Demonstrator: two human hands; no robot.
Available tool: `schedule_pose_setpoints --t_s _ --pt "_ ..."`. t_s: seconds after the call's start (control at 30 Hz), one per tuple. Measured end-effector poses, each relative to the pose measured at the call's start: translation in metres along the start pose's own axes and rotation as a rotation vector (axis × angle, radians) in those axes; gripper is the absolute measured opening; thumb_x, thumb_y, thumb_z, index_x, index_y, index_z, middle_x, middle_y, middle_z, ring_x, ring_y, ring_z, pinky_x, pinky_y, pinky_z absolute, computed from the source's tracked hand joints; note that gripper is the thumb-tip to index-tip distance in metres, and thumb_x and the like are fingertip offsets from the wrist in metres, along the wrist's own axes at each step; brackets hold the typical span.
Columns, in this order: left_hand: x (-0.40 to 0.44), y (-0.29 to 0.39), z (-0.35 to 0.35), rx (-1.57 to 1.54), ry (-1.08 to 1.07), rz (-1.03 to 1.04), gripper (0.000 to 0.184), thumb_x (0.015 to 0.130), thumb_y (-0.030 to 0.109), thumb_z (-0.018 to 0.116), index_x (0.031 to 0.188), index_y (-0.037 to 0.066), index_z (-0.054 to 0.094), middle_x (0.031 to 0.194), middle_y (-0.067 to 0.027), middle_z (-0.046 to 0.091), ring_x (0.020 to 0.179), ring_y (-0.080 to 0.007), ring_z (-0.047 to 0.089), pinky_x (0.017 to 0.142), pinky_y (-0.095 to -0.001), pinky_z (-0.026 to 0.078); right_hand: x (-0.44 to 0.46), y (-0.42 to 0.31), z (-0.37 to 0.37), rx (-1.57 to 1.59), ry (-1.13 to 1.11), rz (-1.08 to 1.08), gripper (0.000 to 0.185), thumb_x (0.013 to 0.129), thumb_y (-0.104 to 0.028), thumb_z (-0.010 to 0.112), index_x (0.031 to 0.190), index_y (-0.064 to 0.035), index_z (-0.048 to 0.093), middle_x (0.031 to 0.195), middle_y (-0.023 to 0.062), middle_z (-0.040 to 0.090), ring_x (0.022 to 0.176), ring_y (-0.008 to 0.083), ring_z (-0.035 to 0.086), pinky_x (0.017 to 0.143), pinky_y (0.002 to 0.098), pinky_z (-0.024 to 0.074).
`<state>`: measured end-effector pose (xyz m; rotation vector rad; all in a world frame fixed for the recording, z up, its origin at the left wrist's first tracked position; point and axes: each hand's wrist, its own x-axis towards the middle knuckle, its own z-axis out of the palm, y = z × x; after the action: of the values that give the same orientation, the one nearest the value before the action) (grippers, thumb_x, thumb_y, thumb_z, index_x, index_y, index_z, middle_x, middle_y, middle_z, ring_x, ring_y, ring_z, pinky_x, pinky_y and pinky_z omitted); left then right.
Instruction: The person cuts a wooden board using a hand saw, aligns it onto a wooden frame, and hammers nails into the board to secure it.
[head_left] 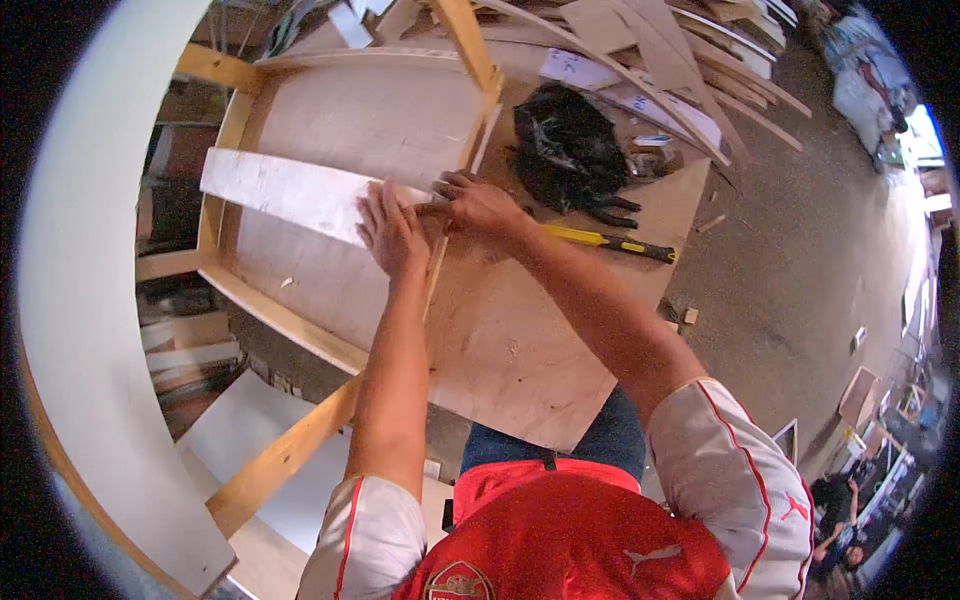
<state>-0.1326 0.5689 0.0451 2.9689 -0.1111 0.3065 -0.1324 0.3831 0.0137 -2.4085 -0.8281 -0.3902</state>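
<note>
Plywood panel [520, 345] lies beside a wooden frame [290, 325], which a whitish board [280, 185] crosses. Left hand [393, 232] rests spread on it; right hand [482, 208] bends near its end, grip unclear. Positioning seems in hand; next move probably needs careful alignment.

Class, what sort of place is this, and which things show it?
Probably a woodworking shop: a shallow wooden frame, a yellow-and-black hand tool and a heap of loose wood strips suggest it.

Black bag [568, 145], yellow tool [610, 242] obstructing beside right hand [480, 207], free room above nearer tabletop [510, 350]
</note>
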Motion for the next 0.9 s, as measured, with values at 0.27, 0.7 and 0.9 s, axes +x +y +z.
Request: schedule_pose_setpoints --t_s 0.27,0.7,0.9 --pt "-0.001 0.014 -0.013 0.003 -0.03 -0.024 0.05 0.105 0.031 0.046 0.153 0.019 0.04 0.164 -0.0133 0.032 0.152 -0.0431 0.023 0.117 -0.0654 0.023 -0.036 0.044 -0.153 -0.189 0.504 0.961 0.014 0.079 0.0 0.061 0.091 0.0012 0.069 0.092 0.0233 0.07 0.089 0.0448 0.068 0.08 0.0512 0.0541" --pt "0.0 0.008 -0.006 -0.039 0.028 -0.032 0.049 0.104 0.029 0.047 0.151 0.014 0.043 0.162 -0.012 0.036 0.151 -0.0414 0.027 0.117 -0.0656 0.023 -0.058 0.045 -0.107 -0.156 -0.033 1.0 0.015 0.082 -0.008 0.065 0.093 0.0016 0.069 0.099 0.0259 0.069 0.096 0.0457 0.068 0.081 0.0512 0.0567" --pt "0.001 0.009 -0.015 -0.086 0.007 -0.044 0.049 0.103 0.028 0.05 0.149 0.016 0.046 0.16 -0.0086 0.04 0.149 -0.0408 0.03 0.117 -0.0647 0.024 -0.052 0.098 -0.102 -0.658 -0.599 0.804 0.015 0.085 -0.013 0.064 0.088 -0.0031 0.076 0.089 0.0189 0.075 0.084 0.0371 0.074 0.072 0.0471 0.0601"
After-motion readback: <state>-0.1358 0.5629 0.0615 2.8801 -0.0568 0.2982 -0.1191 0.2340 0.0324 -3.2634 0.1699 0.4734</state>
